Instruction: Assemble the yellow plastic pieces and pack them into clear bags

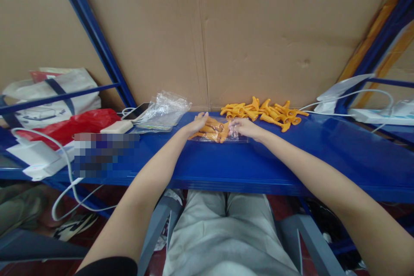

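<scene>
A clear plastic bag (211, 137) holding several orange-yellow plastic pieces lies flat on the blue shelf top in front of me. At its left end my left hand (197, 124) grips the bag, thumb and fingers bent over its edge. My right hand (244, 128) has its fingers curled on the right end of the bag, where the film bunches up. Just behind my right hand is a loose pile of orange-yellow branched plastic pieces (268, 111) with hollow round ends. Their exact kind cannot be made out.
Flat clear plastic bags (164, 112) are stacked to the left. Beside them lie a phone (136, 113), a white power bank (117, 127), a red plastic bag (87, 123) and white chargers with cables (42, 159). A power strip (378, 116) is at right. Cardboard (246, 30) walls the back.
</scene>
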Demonstrator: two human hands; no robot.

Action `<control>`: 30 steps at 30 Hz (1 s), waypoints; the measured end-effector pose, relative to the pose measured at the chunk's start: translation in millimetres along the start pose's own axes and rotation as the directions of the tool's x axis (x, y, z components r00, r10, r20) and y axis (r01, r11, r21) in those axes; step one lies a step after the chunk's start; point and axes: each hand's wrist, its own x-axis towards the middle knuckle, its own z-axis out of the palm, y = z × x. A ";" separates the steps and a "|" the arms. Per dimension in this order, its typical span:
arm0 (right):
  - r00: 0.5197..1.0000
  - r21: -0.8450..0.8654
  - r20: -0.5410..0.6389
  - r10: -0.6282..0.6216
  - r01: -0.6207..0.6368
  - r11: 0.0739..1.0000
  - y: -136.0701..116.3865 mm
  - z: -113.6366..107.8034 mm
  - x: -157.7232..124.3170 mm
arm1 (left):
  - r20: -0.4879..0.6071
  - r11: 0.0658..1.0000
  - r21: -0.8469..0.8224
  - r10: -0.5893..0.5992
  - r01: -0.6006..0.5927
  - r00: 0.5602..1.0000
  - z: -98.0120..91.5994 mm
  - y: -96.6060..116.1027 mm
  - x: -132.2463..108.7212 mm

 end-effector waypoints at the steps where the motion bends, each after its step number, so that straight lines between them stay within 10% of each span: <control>1: 1.000 0.062 0.017 0.024 -0.025 0.998 0.5 0.3 0.0 | 0.015 1.000 -0.015 -0.022 0.022 1.000 -0.8 1.4 -0.3; 11: 0.978 0.541 0.163 0.129 -0.198 0.817 1.3 -0.4 -2.6 | 0.031 0.994 -0.089 -0.064 0.066 0.997 -0.2 6.2 -0.6; 20: 0.973 0.522 0.133 0.187 -0.229 0.821 -2.0 14.2 -0.9 | 0.034 0.995 -0.081 -0.060 0.062 0.998 1.3 17.3 -8.7; 30: 0.985 0.582 0.084 0.150 -0.171 0.795 4.4 9.6 4.2 | 0.125 0.956 0.287 0.022 -0.057 0.992 4.5 16.2 -8.9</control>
